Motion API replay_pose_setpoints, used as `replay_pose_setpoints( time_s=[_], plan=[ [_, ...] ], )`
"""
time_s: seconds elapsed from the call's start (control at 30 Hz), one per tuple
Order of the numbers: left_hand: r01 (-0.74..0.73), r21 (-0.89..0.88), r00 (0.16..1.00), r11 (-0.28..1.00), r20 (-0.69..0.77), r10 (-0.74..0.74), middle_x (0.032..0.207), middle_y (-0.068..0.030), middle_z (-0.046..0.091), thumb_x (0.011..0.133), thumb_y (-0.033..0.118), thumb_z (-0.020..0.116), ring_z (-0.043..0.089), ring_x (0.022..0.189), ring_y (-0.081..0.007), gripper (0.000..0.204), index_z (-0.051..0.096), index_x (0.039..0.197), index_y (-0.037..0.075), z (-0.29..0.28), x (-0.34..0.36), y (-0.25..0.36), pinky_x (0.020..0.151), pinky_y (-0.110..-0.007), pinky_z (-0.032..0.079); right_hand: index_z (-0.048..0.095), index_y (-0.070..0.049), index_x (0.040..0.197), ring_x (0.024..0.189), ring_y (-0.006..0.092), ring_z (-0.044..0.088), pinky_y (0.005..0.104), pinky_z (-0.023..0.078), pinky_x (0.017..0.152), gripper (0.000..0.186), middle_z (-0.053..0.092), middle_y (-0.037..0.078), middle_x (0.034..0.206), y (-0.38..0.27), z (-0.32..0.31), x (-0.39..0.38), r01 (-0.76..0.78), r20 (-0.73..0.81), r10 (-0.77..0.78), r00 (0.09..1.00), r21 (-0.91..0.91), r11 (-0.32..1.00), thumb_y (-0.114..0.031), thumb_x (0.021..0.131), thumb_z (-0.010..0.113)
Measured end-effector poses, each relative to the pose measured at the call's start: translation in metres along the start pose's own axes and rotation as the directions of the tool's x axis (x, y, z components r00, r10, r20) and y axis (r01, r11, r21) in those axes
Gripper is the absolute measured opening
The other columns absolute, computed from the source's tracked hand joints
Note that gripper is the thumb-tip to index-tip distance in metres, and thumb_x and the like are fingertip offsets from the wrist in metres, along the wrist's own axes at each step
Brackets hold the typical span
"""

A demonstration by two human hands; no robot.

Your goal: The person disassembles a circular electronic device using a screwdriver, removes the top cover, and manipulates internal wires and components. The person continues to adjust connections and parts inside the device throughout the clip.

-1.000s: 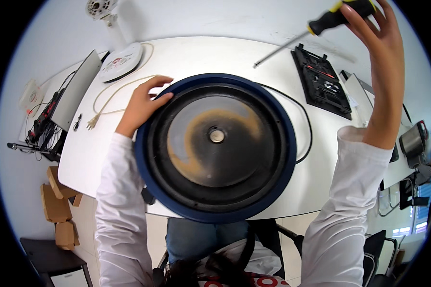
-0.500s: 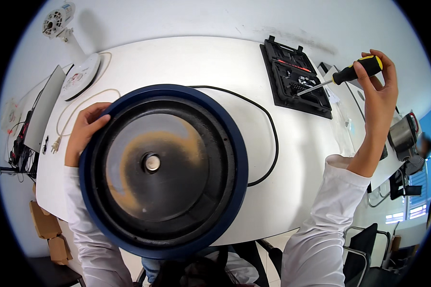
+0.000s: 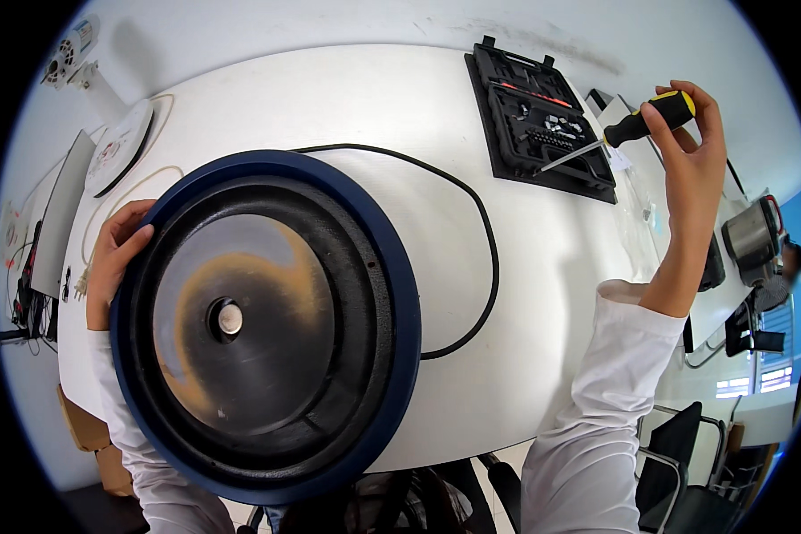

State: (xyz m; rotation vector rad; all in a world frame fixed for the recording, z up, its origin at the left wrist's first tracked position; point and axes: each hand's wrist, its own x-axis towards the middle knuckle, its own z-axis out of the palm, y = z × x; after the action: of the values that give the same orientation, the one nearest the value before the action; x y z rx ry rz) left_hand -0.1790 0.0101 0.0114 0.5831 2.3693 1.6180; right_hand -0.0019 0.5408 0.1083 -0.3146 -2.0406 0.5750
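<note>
The right hand [image 3: 690, 169] is raised over the far right side of the table, fingers curled around the black and yellow handle of a screwdriver [image 3: 636, 127], whose metal shaft slants down to the left toward the tool case. The left hand [image 3: 116, 258] grips the left rim of the big round appliance [image 3: 267, 325], fingers folded over its blue edge.

The white table [image 3: 543, 294] fills most of the view, its edges bowed by the lens, and a pale wall runs behind it. At the lower right, off the table, stand dark chairs [image 3: 685, 463] on a light floor; at the lower left, cardboard boxes [image 3: 84, 432] sit beneath the table edge.

The round appliance, lying on the near left part of the table, has a blue outer ring, a black inner ring, and a grey disc stained brown around a small metal hub. A black cable [image 3: 485, 249] loops from behind it across the table top and back to its right side.

The black tool case [image 3: 538, 120] lies open at the far right of the table, with rows of small bits in its slots and a red-tipped piece along its top row. A white round plate-like object [image 3: 116, 147] rests at the far left, with a pale cord [image 3: 133, 191] curling beside it.
</note>
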Motion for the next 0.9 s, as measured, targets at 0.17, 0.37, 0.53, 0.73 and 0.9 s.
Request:
replay_pose_setpoints(
  time_s=[0.17, 0.37, 0.53, 0.73, 0.9],
  plan=[
    [0.028, -0.008, 1.0, 1.0, 0.013, -0.028, 0.111, -0.0097, 0.064, 0.087, 0.019, 0.064, 0.058, 0.104, -0.0151, 0.038, 0.058, 0.118, -0.002, 0.0, -0.003, 0.005, 0.099, -0.027, 0.039, 0.058, -0.011, 0.115, 0.101, 0.0272, 0.067, 0.0292, 0.051, 0.082, 0.042, 0.066, 0.007, 0.106, 0.009, 0.005, 0.002, 0.021, 0.03, -0.022, 0.999, 0.028, 0.999, -0.022, 0.08, 0.077],
    [0.014, -0.023, 1.0, 1.0, 0.018, -0.013, 0.112, -0.0101, 0.064, 0.087, 0.017, 0.063, 0.058, 0.104, -0.015, 0.038, 0.057, 0.119, -0.002, -0.003, -0.002, 0.0, 0.098, -0.027, 0.039, 0.057, -0.012, 0.114, 0.102, 0.0277, 0.067, 0.0297, 0.051, 0.081, 0.041, 0.066, 0.007, 0.106, 0.012, 0.009, 0.002, 0.035, 0.052, -0.038, 0.998, 0.046, 0.998, -0.024, 0.081, 0.076],
    [0.023, -0.028, 0.999, 0.999, 0.025, -0.022, 0.114, -0.0105, 0.063, 0.088, 0.016, 0.063, 0.058, 0.106, -0.0149, 0.038, 0.057, 0.12, -0.003, -0.004, -0.002, 0.0, 0.098, -0.027, 0.039, 0.057, -0.012, 0.114, 0.1, 0.0272, 0.068, 0.0304, 0.051, 0.08, 0.04, 0.066, 0.006, 0.106, 0.012, 0.011, 0.003, 0.041, 0.052, -0.043, 0.998, 0.042, 0.998, -0.024, 0.081, 0.076],
    [0.013, 0.005, 1.0, 1.0, 0.023, -0.013, 0.114, -0.0106, 0.063, 0.088, 0.015, 0.062, 0.058, 0.106, -0.0145, 0.038, 0.056, 0.121, -0.003, -0.005, -0.002, -0.001, 0.098, -0.027, 0.04, 0.058, -0.014, 0.114, 0.099, 0.0269, 0.068, 0.0303, 0.051, 0.079, 0.038, 0.067, 0.005, 0.105, 0.012, 0.016, 0.001, 0.059, 0.055, -0.061, 0.997, 0.041, 0.997, -0.025, 0.081, 0.076],
    [0.014, -0.039, 1.0, 0.999, 0.016, -0.013, 0.114, -0.0108, 0.064, 0.088, 0.014, 0.062, 0.059, 0.105, -0.0147, 0.037, 0.057, 0.12, -0.003, -0.001, -0.003, 0.0, 0.097, -0.026, 0.041, 0.058, -0.015, 0.114, 0.099, 0.027, 0.068, 0.0306, 0.052, 0.08, 0.037, 0.068, 0.004, 0.105, 0.011, 0.017, 0.002, 0.066, 0.077, -0.068, 0.995, 0.034, 0.997, -0.025, 0.082, 0.075]
  ],
)
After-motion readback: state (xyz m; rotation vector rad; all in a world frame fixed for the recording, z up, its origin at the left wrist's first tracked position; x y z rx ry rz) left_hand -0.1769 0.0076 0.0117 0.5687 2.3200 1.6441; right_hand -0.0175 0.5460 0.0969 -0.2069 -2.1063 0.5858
